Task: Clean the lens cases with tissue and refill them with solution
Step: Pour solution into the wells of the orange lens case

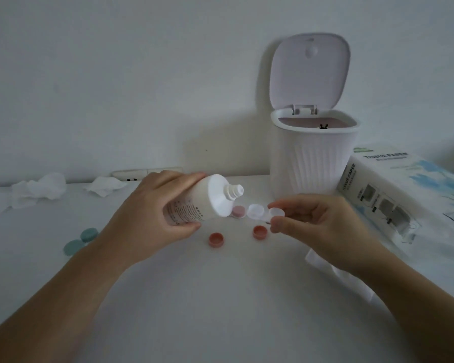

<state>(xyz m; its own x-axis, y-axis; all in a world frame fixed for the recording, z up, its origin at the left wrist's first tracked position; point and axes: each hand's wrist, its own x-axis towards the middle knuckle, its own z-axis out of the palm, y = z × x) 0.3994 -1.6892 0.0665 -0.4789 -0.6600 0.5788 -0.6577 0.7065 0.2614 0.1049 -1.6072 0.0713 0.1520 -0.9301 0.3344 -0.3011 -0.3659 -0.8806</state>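
Your left hand (pixel 152 205) gripped the bottle (pixel 202 200), nozzle tilted just above the case (pixel 260 213) pinched in your right hand (pixel 307 221) in front of the bin (pixel 312 158); a hard squeeze risked overshooting the wells.

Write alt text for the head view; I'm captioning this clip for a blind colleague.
A person's left hand tips an uncapped white solution bottle toward a clear lens case pinched in the right hand above a white table. Two pink caps lie below; an open-lidded bin and tissue pack stand behind.
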